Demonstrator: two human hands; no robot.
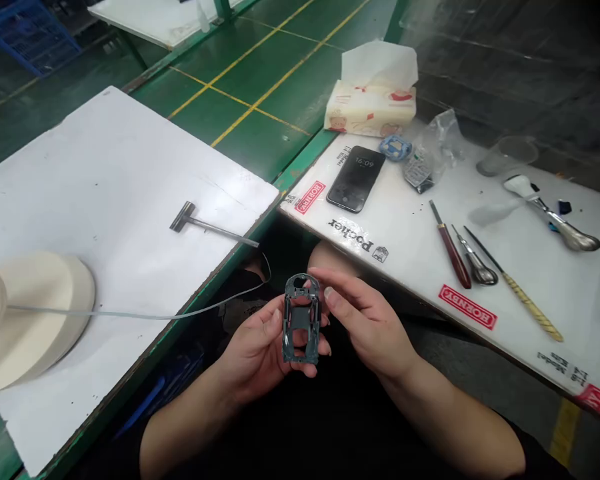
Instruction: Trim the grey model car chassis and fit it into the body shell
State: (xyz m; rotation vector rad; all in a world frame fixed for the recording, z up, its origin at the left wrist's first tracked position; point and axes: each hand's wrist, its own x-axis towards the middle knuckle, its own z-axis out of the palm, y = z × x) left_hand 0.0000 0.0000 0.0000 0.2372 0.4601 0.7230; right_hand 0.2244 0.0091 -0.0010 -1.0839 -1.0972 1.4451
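Observation:
A small grey-green model car body (301, 319) with open window cut-outs is held upright over my lap, between the two tables. My left hand (260, 347) cups it from below and behind, fingers curled round its lower end. My right hand (365, 320) pinches its upper right edge with thumb and fingertips. A thin pale strip (180, 312) runs from the tape roll (30, 313) on the left table toward my left hand, its end passing behind my fingers.
The left white table (105, 167) bears a small metal hammer (205, 223). The right white board (430, 233) holds a phone (356, 178), tissue pack (370, 107), plastic bag (430, 157), clear cup (507, 155) and several hand tools (473, 257). Green floor with yellow lines lies beyond.

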